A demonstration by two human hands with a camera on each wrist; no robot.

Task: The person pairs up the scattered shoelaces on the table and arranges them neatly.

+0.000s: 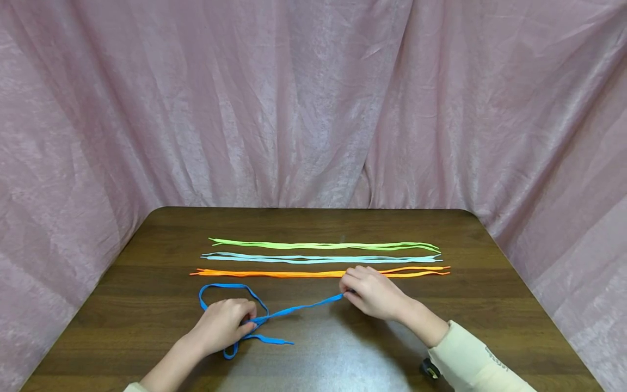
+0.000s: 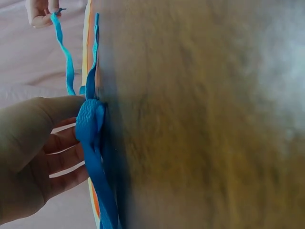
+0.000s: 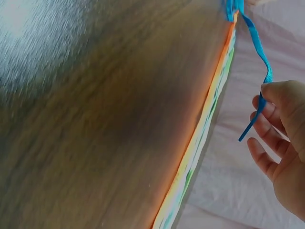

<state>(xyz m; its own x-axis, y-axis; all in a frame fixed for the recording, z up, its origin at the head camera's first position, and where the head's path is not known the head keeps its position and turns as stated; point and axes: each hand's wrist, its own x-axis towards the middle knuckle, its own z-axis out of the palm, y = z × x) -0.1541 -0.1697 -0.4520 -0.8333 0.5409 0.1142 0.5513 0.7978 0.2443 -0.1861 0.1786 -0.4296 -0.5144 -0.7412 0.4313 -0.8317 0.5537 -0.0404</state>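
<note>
A flat blue shoelace [image 1: 303,307] stretches between my two hands above the near half of the table. My left hand [image 1: 222,324] pinches it between thumb and fingers where several strands bunch together. Beyond that hand the lace curves in a wide loop, and a loose end points right below the fingers. In the left wrist view the bunched lace [image 2: 90,124] lies at the thumb tip. My right hand [image 1: 372,293] pinches the lace near its other end. The tipped end [image 3: 248,130] hangs past the fingers in the right wrist view.
Behind the hands, orange laces [image 1: 284,274], light blue laces [image 1: 313,259] and yellow-green laces [image 1: 313,245] lie in straight parallel rows across the brown wooden table [image 1: 147,305]. A small dark object [image 1: 430,368] shows beside the right sleeve. Pink curtains [image 1: 294,109] hang behind the table.
</note>
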